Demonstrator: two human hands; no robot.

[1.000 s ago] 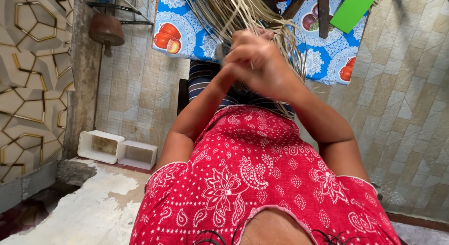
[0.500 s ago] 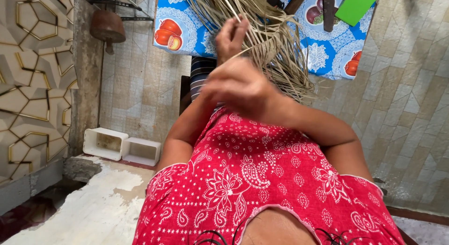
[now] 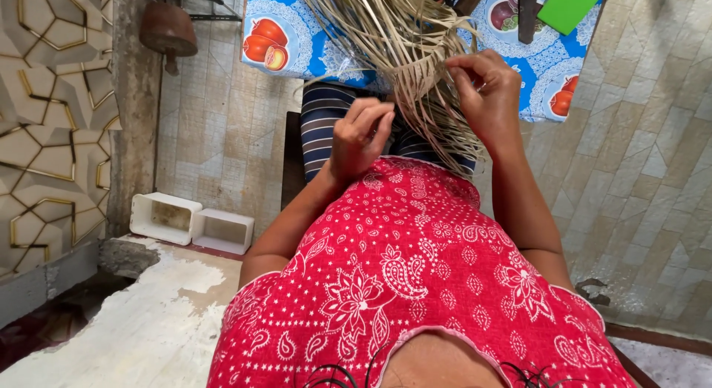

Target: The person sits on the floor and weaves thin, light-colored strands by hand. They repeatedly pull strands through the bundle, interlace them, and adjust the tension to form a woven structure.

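A bundle of long pale dried leaf strips [image 3: 404, 58] hangs down from the table edge over my lap. My right hand [image 3: 486, 91] is raised at the bundle's right side, with its fingers closed on several strips near a woven knot. Lower and to the left, my left hand [image 3: 360, 140] has its fingertips pinched together on thin strips at the bundle's left edge. Both forearms reach out over my red patterned garment [image 3: 415, 277]. A striped dark-blue cloth [image 3: 322, 125] lies under the strips.
A blue tablecloth with a fruit print [image 3: 297, 40] covers the table ahead, and a flat green object [image 3: 569, 6] lies on it. Two white rectangular tubs [image 3: 191, 221] stand on the tiled floor at left. A brown round pot [image 3: 169, 31] hangs near the geometric wall panel [image 3: 44, 121].
My hands were clasped together on the strips, then drew apart. The right hand has risen to the bundle's right side and the left hand has dropped lower left.
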